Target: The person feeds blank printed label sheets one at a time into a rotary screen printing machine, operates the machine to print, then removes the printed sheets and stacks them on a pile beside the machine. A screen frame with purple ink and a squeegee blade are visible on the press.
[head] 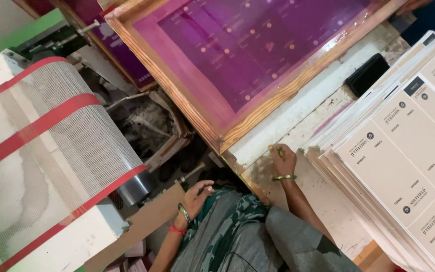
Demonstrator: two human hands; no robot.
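Filling the left third of the view, a conveyor belt [51,151] of pale mesh crossed by red bands curves down over a grey roller at its near end. Next in size, a wooden-framed printing screen [250,55] with a purple-pink mesh and small pale dots lies tilted across the top, its near corner overhanging the edge of the worn white tabletop [308,108]. On the right, a fanned stack of cream printed sheets [409,151] rests on that tabletop; each sheet is ruled into rectangular label panels bearing small dark round marks and short lines of dark lettering, with a few solid black blocks toward the upper right. A brown cardboard strip [142,224] slants below the belt's end. A small black rectangular object [367,74] sits on the tabletop between the screen frame and the sheets. The right hand [283,160], with a gold bangle at the wrist, rests at the tabletop's front edge just below the screen's corner, fingers curled around what may be a small yellowish item, too small to make out for sure. The left hand [197,196], wearing bangles and a red thread, rests loosely half-curled on the lap's grey-green cloth, holding nothing.
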